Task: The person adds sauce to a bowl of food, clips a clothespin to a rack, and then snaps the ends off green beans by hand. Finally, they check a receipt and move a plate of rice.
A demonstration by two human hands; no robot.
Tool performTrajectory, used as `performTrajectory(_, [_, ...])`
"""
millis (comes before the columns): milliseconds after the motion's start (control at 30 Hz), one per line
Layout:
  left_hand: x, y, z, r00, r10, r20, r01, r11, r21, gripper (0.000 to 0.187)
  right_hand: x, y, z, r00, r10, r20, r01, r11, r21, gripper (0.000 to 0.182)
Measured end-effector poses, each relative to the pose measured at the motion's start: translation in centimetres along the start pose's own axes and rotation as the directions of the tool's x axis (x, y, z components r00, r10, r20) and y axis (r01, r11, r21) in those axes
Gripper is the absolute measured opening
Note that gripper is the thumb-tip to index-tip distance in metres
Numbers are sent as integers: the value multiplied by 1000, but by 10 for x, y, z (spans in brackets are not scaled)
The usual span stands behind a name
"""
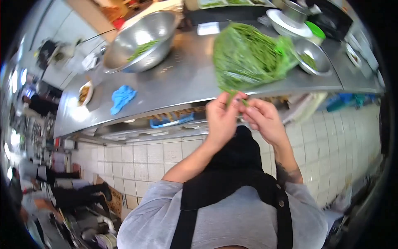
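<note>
Both of my hands meet at the counter's front edge, fingers pinched around green beans. My left hand (223, 118) holds a few green beans (233, 96) whose ends poke out between the fingers. Close beside it, my right hand (263, 118) grips the other end of the beans with thumb and fingertips. Just beyond my hands lies an open clear plastic bag (232, 68) full of green beans. A large steel bowl (159, 52) at the back left has some beans inside, and a smaller steel bowl (321, 58) right of the bag holds a few more.
On the steel counter (186, 79) are a blue cloth or glove (122, 98), a white dish of food (86, 93) and a white paper (208, 28). A green-rimmed container (316, 32) stands at the back right. Several people (62, 191) are at the far left. A shelf runs below the counter.
</note>
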State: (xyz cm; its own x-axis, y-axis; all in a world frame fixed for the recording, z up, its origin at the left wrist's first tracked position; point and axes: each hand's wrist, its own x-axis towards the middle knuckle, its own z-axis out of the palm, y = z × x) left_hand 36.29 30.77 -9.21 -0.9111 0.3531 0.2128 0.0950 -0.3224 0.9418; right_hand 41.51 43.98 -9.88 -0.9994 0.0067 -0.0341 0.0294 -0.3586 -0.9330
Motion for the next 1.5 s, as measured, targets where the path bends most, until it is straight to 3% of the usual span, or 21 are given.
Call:
performTrajectory(167, [-9, 1, -7, 985, 165, 40, -166, 986, 24, 16, -14, 5, -19, 994, 101, 46, -106, 987, 122, 12])
performTrajectory(400, [-45, 4, -13, 950, -124, 288, 206, 939, -274, 13, -46, 33, -30, 934, 60, 352, -239, 838, 491, 8])
performTrajectory(467, [-57, 9, -16, 952, -38, 305, 78, 990, -121, 11, -57, 49, -26, 918, 26, 397, -276, 760, 589, 9])
performTrajectory(533, [-68, 12, -14, 905, 140, 401, -218, 963, 156, 7, -75, 63, -16, 920, 195, 339, -348, 804, 482, 17])
performTrajectory(567, [-75, 12, -11, 894, 133, 429, -206, 970, 129, 7, -87, 67, -3, 951, 198, 236, -287, 847, 447, 19])
performTrajectory(633, [-86, 9, -6, 758, 207, 619, -435, 867, 242, 9, -100, 85, 10, 980, 183, 77, -198, 896, 398, 21])
performTrajectory(667, [-89, 8, -3, 671, 236, 703, -556, 788, 265, 11, -100, 102, 6, 998, -4, -67, 9, 997, 72, 18])
performTrajectory(700, [-90, 9, 0, 647, 251, 720, -558, 799, 223, 11, -103, 107, 0, 967, -214, -136, 168, 942, -289, 15])
performTrajectory(733, [-90, 11, 1, 692, 274, 668, -574, 770, 279, 13, -101, 93, -7, 960, -225, -169, 165, 936, -311, 15])
performTrajectory(800, [-87, 19, -8, 757, 305, 578, -590, 699, 404, 13, -84, 44, -23, 1000, -19, 8, 20, 866, -499, 8])
performTrajectory(900, [-61, 41, -41, 830, 344, 440, -552, 623, 554, 9, -74, -29, -56, 914, -393, -99, 272, 774, -572, 8])
performTrajectory(1000, [-18, 91, -74, 878, 428, 213, -440, 549, 710, 9, -61, -121, -73, 705, -632, -321, 266, 656, -707, 17])
performTrajectory(1067, [24, 127, -102, 873, 474, 111, -352, 456, 818, 19, -27, -158, -110, 566, -788, -242, 449, 542, -710, 21])
performTrajectory(1100, [52, 137, -118, 839, 531, 121, -353, 362, 863, 22, -3, -171, -137, 577, -784, -228, 463, 544, -700, 21])
performTrajectory(1167, [120, 152, -156, 839, 520, 158, -281, 167, 945, 28, 44, -184, -191, 512, -851, -117, 114, 203, -973, 20])
performTrajectory(1200, [156, 154, -178, 875, 454, 166, -216, 60, 974, 30, 54, -182, -214, 525, -844, -108, 139, 211, -968, 20])
performTrajectory(1267, [212, 146, -224, 970, 53, 236, -238, 37, 971, 44, 79, -168, -236, 850, -525, 36, -160, -323, -933, 24])
performTrajectory(1333, [228, 139, -240, 978, 88, 189, -137, -413, 900, 66, 81, -164, -225, 834, -549, -47, -143, -132, -981, 39])
performTrajectory(1400, [256, 151, -255, 945, 180, 273, -191, -371, 909, 85, 92, -170, -232, 828, -545, -129, -166, -20, -986, 42])
performTrajectory(1433, [270, 159, -263, 951, 190, 244, -154, -394, 906, 85, 100, -179, -232, 838, -541, -75, -164, -118, -979, 40])
performTrajectory(1500, [299, 185, -281, 895, 337, 291, -221, -233, 947, 89, 118, -190, -245, 829, -556, -63, -70, 9, -998, 37])
